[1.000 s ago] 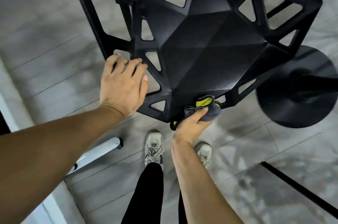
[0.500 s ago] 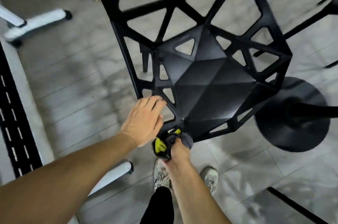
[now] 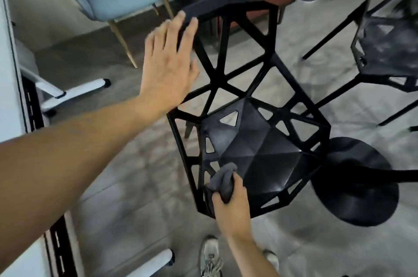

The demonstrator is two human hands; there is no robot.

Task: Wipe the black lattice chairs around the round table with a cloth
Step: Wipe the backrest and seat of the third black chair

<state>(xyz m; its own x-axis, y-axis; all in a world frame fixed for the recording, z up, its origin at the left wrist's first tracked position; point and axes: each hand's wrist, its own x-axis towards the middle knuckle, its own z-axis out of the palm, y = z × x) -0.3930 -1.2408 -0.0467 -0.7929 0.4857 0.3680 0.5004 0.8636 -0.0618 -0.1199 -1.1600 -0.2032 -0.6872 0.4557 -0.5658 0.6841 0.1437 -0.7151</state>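
Grey cloth (image 3: 222, 182) is bunched in the right hand (image 3: 233, 210) on the near seat edge of the chair (image 3: 260, 150); the left hand (image 3: 168, 61), fingers straight, touches the far backrest top.

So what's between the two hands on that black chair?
In the head view, only the chair's own open lattice: backrest struts and the seat's left edge, floor showing through. The left hand reaches the backrest top; the right hand grips the cloth on the seat.

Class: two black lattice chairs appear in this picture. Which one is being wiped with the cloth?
The nearer black lattice chair in mid-frame: the right hand presses the grey cloth on its seat, the left hand at its backrest. The other lattice chair, upper right, is untouched.
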